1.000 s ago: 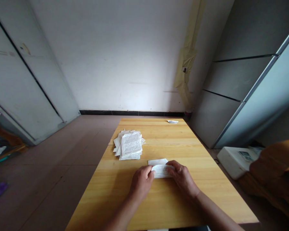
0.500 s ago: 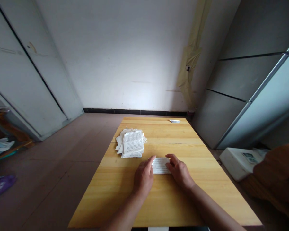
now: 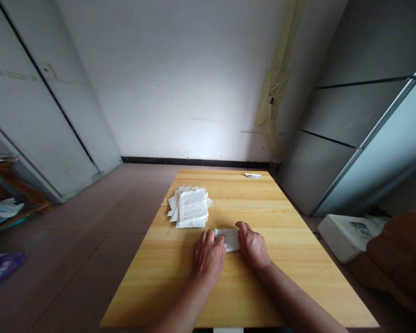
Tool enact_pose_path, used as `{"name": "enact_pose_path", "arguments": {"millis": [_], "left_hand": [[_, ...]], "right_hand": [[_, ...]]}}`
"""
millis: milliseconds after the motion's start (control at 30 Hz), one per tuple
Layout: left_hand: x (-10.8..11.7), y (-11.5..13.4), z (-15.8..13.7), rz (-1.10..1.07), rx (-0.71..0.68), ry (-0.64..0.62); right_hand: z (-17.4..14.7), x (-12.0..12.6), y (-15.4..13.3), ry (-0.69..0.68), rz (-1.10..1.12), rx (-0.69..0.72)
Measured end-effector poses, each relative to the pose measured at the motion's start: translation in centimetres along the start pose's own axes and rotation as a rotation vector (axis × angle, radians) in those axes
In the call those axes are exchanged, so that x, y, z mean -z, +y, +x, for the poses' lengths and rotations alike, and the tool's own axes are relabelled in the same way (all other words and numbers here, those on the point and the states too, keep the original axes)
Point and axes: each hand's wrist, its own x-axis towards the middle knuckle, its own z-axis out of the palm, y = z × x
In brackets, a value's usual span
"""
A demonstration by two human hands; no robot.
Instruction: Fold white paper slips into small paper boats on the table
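A small folded sheet of printed paper (image 3: 231, 239) lies on the wooden table (image 3: 291, 286) between my hands. My left hand (image 3: 209, 256) grips its left end, thumb on top and fingers curled. At the right end, my right hand (image 3: 253, 247) is closed around the edge, with its fingertips partly hidden. Beyond my left hand sits an untidy stack of printed sheets (image 3: 193, 206). A small folded paper boat (image 3: 253, 175) rests near the table's far edge.
A white wall (image 3: 180, 92) rises past the far end of the table. To the right stand a grey cabinet (image 3: 326, 138) and a white box (image 3: 343, 236). On the floor at left lies a purple bag (image 3: 3, 268), near a wooden shelf (image 3: 31, 206).
My left hand has turned palm down and its fingers have curled over the paper's left end. The right hand has shifted slightly left, and the paper is now slightly tilted.
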Motion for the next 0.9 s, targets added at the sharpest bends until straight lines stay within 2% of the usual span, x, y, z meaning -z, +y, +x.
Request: {"name": "enact_pose_path", "arguments": {"millis": [500,900], "left_hand": [[0.20,0.17,-0.23,-0.015,0.046,-0.029],[0.10,0.08,-0.16,0.000,0.054,-0.038]], "right_hand": [[-0.05,0.40,-0.72,-0.059,-0.064,-0.040],[-0.06,0.43,-0.80,-0.051,-0.083,-0.024]]}}
